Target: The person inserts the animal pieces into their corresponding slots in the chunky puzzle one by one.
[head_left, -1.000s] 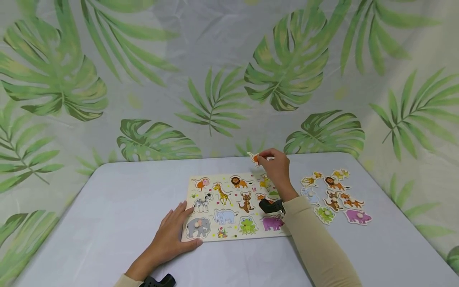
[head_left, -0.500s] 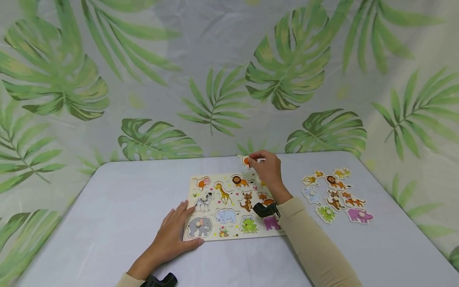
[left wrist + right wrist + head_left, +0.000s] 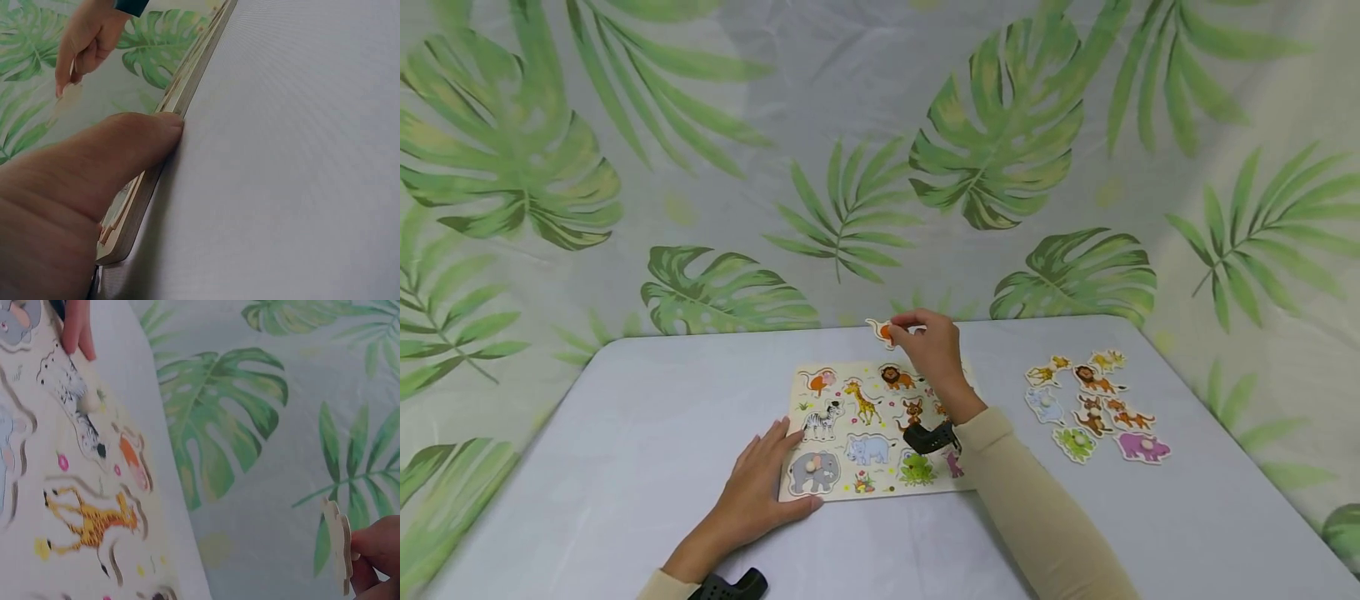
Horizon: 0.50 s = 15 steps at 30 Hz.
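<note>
My right hand (image 3: 934, 350) pinches an orange animal puzzle piece (image 3: 881, 332) with a curled tail, raised beyond the far edge of the wooden puzzle board (image 3: 883, 477). In the right wrist view the held piece (image 3: 339, 547) appears nearly edge-on, its picture turned away. My left hand (image 3: 756, 483) rests at the board's near left corner, fingers extended along the left side and thumb against the front edge. A knobbed elephant piece (image 3: 814, 473) and a knobbed zebra piece (image 3: 823, 421) sit in the board. My right forearm covers the board's right part.
To the right of the board lie several loose animal pieces, among them a purple hippo (image 3: 1142, 447), a green frog (image 3: 1075, 443) and a lion (image 3: 1097, 381). A leaf-patterned cloth (image 3: 842, 208) hangs behind the white table (image 3: 655, 433).
My right hand has travelled left with the orange piece, along the far side of the board. The left hand has stayed in place on the board.
</note>
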{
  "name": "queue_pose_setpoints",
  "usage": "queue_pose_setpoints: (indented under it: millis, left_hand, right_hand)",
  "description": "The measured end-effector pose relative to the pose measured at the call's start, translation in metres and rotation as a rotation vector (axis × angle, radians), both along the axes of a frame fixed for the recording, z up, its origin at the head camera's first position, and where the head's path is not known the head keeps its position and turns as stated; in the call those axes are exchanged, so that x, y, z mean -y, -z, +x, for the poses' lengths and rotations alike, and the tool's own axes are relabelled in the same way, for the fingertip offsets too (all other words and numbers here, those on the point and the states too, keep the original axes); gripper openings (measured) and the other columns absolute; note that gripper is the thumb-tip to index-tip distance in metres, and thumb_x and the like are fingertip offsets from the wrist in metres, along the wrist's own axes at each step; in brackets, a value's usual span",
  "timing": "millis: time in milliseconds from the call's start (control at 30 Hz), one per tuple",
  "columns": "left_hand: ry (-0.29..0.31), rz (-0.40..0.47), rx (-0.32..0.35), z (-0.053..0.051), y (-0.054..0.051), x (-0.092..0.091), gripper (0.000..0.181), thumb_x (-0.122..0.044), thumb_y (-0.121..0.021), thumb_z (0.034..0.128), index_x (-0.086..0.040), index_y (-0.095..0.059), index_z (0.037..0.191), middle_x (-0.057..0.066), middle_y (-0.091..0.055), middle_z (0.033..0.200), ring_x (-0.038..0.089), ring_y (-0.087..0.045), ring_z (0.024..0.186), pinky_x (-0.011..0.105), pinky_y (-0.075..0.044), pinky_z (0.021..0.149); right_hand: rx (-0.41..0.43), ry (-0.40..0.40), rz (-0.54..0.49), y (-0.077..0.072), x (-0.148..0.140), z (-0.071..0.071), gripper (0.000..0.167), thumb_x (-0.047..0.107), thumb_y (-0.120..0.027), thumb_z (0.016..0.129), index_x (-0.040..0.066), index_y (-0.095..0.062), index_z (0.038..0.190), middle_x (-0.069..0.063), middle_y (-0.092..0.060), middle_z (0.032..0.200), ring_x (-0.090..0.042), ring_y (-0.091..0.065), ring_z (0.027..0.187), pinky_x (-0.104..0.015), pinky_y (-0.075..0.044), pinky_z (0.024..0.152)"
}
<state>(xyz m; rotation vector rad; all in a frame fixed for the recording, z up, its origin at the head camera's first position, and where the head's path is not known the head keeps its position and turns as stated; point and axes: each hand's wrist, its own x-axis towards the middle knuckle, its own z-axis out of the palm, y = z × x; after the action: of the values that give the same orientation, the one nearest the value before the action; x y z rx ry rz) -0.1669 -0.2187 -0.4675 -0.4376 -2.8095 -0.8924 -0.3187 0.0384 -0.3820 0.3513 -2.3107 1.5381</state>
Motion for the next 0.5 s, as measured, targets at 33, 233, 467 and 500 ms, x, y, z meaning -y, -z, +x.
queue_pose_setpoints:
  millis: [33, 233, 467, 500]
  left_hand:
    - [0.0, 0.001, 0.002, 0.0, 0.0, 0.0, 0.096, -0.059, -0.076, 0.0705, -0.007, -0.042, 0.144, 0.017, -0.026, 0.156, 0.035, -0.021, 0.144, 0.053, -0.012, 0.115]
    - [0.0, 0.002, 0.01, -0.001, 0.001, 0.0, 0.097, -0.059, -0.076, 0.0704, -0.007, -0.042, 0.145, 0.017, -0.026, 0.156, 0.034, -0.02, 0.144, 0.052, -0.012, 0.116]
    - [0.003, 0.005, -0.004, 0.0, 0.001, 0.0, 0.095, -0.058, -0.076, 0.07, -0.008, -0.043, 0.144, 0.017, -0.027, 0.156, 0.036, -0.022, 0.143, 0.052, -0.013, 0.115]
    - [0.002, 0.003, -0.006, 0.0, 0.001, 0.001, 0.095, -0.058, -0.077, 0.0699, -0.008, -0.043, 0.144, 0.017, -0.027, 0.156, 0.037, -0.023, 0.143, 0.052, -0.013, 0.115]
  right_hand:
    - [0.005, -0.002, -0.003, 0.001, 0.003, 0.0, 0.012, 0.022, -0.071, 0.088, 0.014, -0.075, 0.095, -0.001, -0.069, 0.094, -0.018, -0.06, 0.074, -0.031, -0.049, 0.062]
    - [0.02, -0.03, -0.016, 0.007, 0.022, 0.001, 0.012, 0.022, -0.071, 0.088, 0.014, -0.075, 0.095, 0.0, -0.069, 0.093, -0.016, -0.06, 0.07, -0.03, -0.048, 0.058]
    - [0.028, -0.046, -0.055, 0.008, 0.041, 0.004, 0.011, 0.02, -0.072, 0.087, 0.013, -0.075, 0.095, 0.001, -0.069, 0.092, -0.017, -0.06, 0.068, -0.029, -0.046, 0.054]
    - [0.033, -0.046, -0.062, 0.007, 0.043, 0.004, 0.011, 0.02, -0.072, 0.087, 0.014, -0.075, 0.095, 0.001, -0.069, 0.092, -0.016, -0.06, 0.07, -0.028, -0.047, 0.056]
